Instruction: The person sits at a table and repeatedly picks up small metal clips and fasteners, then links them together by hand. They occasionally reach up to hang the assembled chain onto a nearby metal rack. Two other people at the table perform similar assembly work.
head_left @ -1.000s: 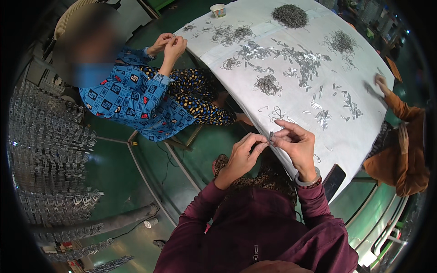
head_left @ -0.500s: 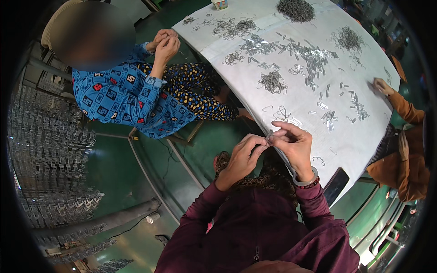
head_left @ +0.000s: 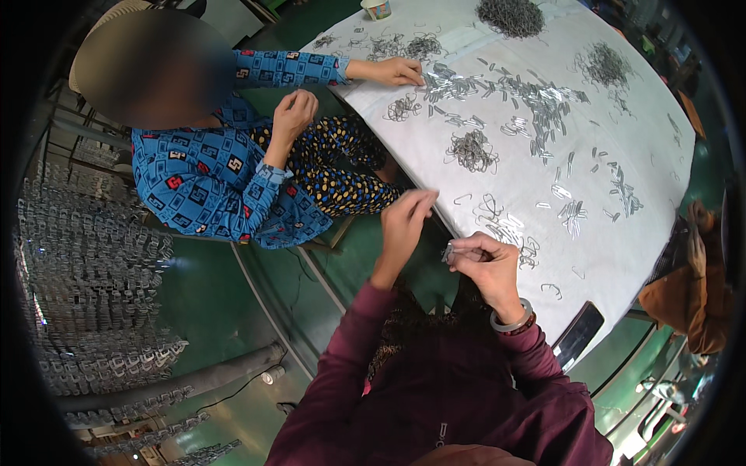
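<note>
My right hand [head_left: 486, 264] is closed on a small bundle of metal clips [head_left: 457, 252], held just off the near edge of the white table [head_left: 645, 116]. My left hand [head_left: 406, 221] is raised with fingers stretched toward the table edge, close to loose wire clips [head_left: 497, 221]; it holds nothing that I can see. Both my sleeves are maroon, and a bangle sits on my right wrist.
A person in a blue patterned top [head_left: 210, 179] sits at my left, one hand on the table among clips. Piles of wire clips [head_left: 470, 149] are scattered over the table. A dark phone [head_left: 579, 334] lies at the near edge. Racks of metal parts [head_left: 85, 272] stand left.
My left hand has left my right hand and moved up toward the table edge. The person at my left has stretched one hand onto the table.
</note>
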